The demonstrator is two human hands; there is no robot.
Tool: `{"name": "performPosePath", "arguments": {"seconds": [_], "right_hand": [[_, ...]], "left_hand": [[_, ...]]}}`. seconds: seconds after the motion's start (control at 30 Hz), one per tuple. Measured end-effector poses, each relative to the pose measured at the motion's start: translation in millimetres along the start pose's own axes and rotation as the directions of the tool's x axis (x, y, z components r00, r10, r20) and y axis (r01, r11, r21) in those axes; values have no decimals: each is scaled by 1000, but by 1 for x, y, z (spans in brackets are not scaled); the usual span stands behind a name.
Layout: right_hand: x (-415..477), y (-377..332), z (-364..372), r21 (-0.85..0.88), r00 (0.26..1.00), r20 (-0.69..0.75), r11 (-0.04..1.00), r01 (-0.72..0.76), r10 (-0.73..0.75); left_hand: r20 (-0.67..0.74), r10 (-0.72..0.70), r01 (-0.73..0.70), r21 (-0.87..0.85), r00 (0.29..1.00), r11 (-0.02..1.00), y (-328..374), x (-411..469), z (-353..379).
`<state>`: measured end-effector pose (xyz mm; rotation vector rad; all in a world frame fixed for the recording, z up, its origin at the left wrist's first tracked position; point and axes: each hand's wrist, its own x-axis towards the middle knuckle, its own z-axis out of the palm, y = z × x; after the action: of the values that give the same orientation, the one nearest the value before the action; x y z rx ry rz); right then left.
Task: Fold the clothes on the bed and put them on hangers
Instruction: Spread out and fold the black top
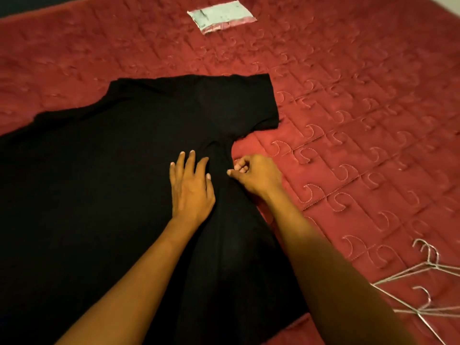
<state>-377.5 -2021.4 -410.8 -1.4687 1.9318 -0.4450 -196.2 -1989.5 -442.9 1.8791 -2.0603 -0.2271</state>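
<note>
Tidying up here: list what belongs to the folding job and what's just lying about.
Job: black shirt, pressed by left hand, pinched by right hand; wire hangers.
Lying about: pale packet, on the red bedspread.

A black garment (99,183) lies spread flat on the red bed (348,115) (one short sleeve shows); wire hangers (431,263) lie nearby, right.

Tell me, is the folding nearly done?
Not nearly. The shirt lies spread flat on the bed, not folded yet. The left hand presses it while the right hand pinches its edge by the sleeve. The hangers lie bare, so folding and hanging remain.
</note>
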Motion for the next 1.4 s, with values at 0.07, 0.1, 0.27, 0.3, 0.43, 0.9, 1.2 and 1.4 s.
{"name": "performPosePath", "arguments": {"seconds": [0.07, 0.1, 0.27, 0.3, 0.43, 0.9, 1.2, 1.4], "right_hand": [[-4, 5, -5, -10, 998, -50, 999, -37, 36], [-8, 12, -9, 13, 991, -114, 998, -68, 69], [-58, 52, -14, 219, 995, -85, 975, -40, 60], [-77, 60, -12, 193, 996, -80, 981, -30, 46], [-143, 87, -6, 14, 995, -87, 998, 55, -54], [-266, 152, -32, -41, 981, -175, 994, -98, 89], [-287, 165, -45, 32, 960, -201, 981, -192, 194], [-315, 129, -31, -429, 931, -364, 893, -138, -32]], "left_hand": [[26, 49, -49, -9, 998, 999, 0, -22, -4], [36, 69, -68, -15, 997, 998, -1, -35, -5], [76, 175, -174, -17, 982, 985, -2, -100, -6], [77, 175, -173, -29, 982, 984, -1, -112, -7], [100, 167, -170, 22, 981, 985, 5, -162, -15], [505, 251, -365, 140, 826, 920, 36, -334, -72], [422, 393, -441, 17, 817, 897, 62, -359, -77], [114, 289, -274, -133, 950, 953, 42, -373, -101]]}}
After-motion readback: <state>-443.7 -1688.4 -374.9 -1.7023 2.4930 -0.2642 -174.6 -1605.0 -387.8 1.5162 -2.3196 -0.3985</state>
